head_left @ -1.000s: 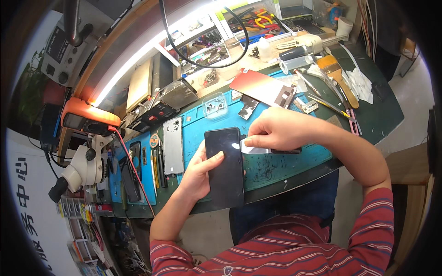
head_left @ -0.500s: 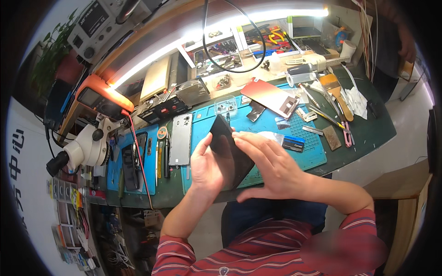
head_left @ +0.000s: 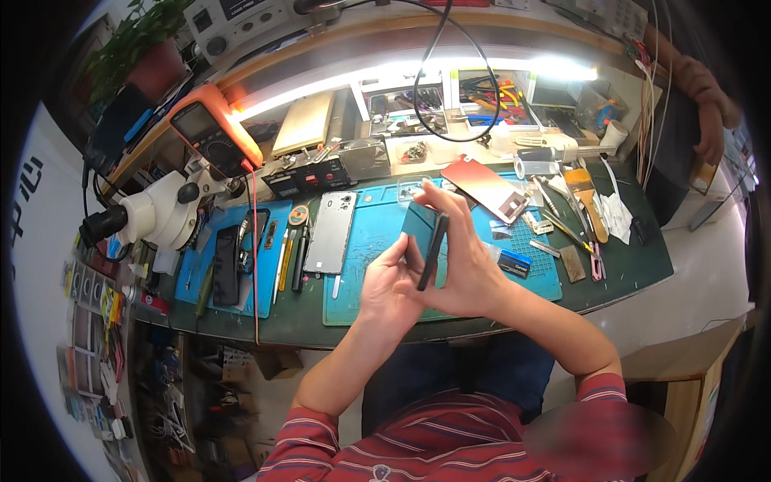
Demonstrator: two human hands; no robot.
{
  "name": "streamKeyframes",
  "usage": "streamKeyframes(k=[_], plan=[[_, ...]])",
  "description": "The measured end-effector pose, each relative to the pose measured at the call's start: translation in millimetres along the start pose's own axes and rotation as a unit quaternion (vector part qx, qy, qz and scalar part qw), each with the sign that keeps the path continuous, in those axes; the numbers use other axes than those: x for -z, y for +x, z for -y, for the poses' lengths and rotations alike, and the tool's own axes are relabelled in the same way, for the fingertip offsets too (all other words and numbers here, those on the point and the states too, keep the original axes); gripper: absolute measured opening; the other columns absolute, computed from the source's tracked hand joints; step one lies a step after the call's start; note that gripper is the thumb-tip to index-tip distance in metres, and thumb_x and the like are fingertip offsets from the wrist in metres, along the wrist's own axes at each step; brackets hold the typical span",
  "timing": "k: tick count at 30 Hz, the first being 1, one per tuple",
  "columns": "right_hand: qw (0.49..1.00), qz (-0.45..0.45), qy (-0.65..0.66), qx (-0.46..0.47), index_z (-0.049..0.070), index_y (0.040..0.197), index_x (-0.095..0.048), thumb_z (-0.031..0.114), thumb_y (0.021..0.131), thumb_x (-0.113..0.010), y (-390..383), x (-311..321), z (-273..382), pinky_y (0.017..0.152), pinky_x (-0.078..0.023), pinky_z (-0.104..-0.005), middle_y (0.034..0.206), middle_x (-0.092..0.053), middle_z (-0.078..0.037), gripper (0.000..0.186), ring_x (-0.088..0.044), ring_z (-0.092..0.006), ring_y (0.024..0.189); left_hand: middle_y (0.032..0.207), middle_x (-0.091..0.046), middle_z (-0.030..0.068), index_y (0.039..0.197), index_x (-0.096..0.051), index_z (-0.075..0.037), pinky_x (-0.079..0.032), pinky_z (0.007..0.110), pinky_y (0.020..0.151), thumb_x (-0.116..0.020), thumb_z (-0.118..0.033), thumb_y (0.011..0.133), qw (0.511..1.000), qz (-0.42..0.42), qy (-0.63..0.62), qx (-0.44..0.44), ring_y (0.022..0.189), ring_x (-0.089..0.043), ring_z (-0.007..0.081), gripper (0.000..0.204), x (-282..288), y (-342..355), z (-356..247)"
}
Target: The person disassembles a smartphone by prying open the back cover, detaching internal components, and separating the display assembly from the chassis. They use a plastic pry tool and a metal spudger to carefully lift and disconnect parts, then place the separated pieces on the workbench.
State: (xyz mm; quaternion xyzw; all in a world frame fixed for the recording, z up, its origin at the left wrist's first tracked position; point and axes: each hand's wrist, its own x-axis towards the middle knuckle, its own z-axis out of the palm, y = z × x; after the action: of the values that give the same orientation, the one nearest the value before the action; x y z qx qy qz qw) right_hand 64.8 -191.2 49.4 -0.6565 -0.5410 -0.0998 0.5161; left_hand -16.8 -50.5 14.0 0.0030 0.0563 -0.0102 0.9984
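Observation:
A black smartphone (head_left: 417, 233) is raised above the front of the blue work mat, tilted nearly on edge, its dark glossy face reflecting light. My left hand (head_left: 390, 287) is closed round its left and lower part, the thumb lying against the glossy face. My right hand (head_left: 468, 269) grips the other side, fingers reaching up along the edge and thumb low near my left palm. Part of the phone is hidden by the hands. Behind them on the mat lie a reddish-orange phone back panel (head_left: 484, 187) and a small blue and black box (head_left: 514, 263).
Left of the mat (head_left: 337, 312) lie a silver phone frame (head_left: 330, 233), thin tools and a dark phone part (head_left: 226, 265). A white microscope (head_left: 152, 217) and an orange multimeter (head_left: 213, 132) stand there. Brushes (head_left: 585, 189) and tweezers lie right. A black cable loop (head_left: 418, 88) hangs above. A bystander's hand (head_left: 707, 128) shows right.
The phone has turned from showing its broad dark face to nearly edge-on. My right hand has moved from its upper edge to wrap its right side. The whole view has shifted slightly.

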Motion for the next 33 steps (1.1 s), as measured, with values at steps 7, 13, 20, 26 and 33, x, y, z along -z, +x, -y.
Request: streamKeyframes(k=[7, 13, 20, 26, 33], plan=[[1.0, -0.031, -0.001, 0.002, 0.006, 0.162, -0.022, 0.025, 0.072, -0.094, 40, 45, 7, 0.101, -0.052, -0.0404, 0.133, -0.059, -0.014, 0.117, -0.061, -0.0268, 0.122, 0.135, -0.06, 0.0192, 0.139, -0.05, 0.005, -0.041, 0.047, 0.116, -0.034, -0.044, 0.113, 0.988, 0.033, 0.111, 0.107, 0.13, -0.056, 0.0313, 0.057, -53, -15, 23], [0.993, 0.047, -0.038, -0.102, 0.0, 0.152, -0.038, 0.045, 0.074, -0.091, 47, 59, 11, 0.094, -0.057, -0.043, 0.121, -0.066, -0.019, 0.104, -0.068, -0.0338, 0.113, 0.141, -0.058, 0.0181, 0.151, -0.043, 0.002, -0.048, 0.045, 0.109, -0.048, -0.034, 0.11, 0.882, -0.005, 0.465, 0.079, 0.131, -0.057, 0.0282, 0.055, -36, -76, -20], [0.987, 0.134, 0.033, -0.085, 0.008, 0.158, -0.034, 0.043, 0.08, -0.085, 35, 25, -13, 0.105, -0.049, -0.046, 0.148, -0.05, -0.024, 0.1, -0.056, -0.0404, 0.13, 0.151, -0.05, 0.0182, 0.154, -0.039, 0.001, -0.044, 0.045, 0.114, -0.071, -0.023, 0.099, 0.587, 0.085, 0.732, -0.335, 0.141, -0.049, 0.0292, 0.068, -37, -53, -38], [0.991, 0.123, 0.05, -0.022, 0.011, 0.161, -0.031, 0.043, 0.079, -0.086, 30, 25, -30, 0.105, -0.048, -0.0472, 0.147, -0.051, -0.024, 0.103, -0.057, -0.0387, 0.129, 0.152, -0.048, 0.0177, 0.145, -0.051, -0.005, -0.046, 0.047, 0.113, -0.085, -0.02, 0.084, 0.483, 0.153, 0.794, -0.335, 0.141, -0.049, 0.0338, 0.071, -55, -15, -35], [0.987, 0.117, 0.105, -0.037, 0.011, 0.16, -0.032, 0.044, 0.08, -0.086, 24, 33, -34, 0.106, -0.048, -0.0474, 0.148, -0.05, -0.022, 0.102, -0.057, -0.0389, 0.13, 0.134, -0.065, 0.0178, 0.122, -0.07, -0.006, -0.054, 0.047, 0.103, -0.085, -0.006, 0.075, 0.252, 0.263, 0.826, -0.431, 0.127, -0.062, 0.0387, 0.05, -67, 3, -46]])
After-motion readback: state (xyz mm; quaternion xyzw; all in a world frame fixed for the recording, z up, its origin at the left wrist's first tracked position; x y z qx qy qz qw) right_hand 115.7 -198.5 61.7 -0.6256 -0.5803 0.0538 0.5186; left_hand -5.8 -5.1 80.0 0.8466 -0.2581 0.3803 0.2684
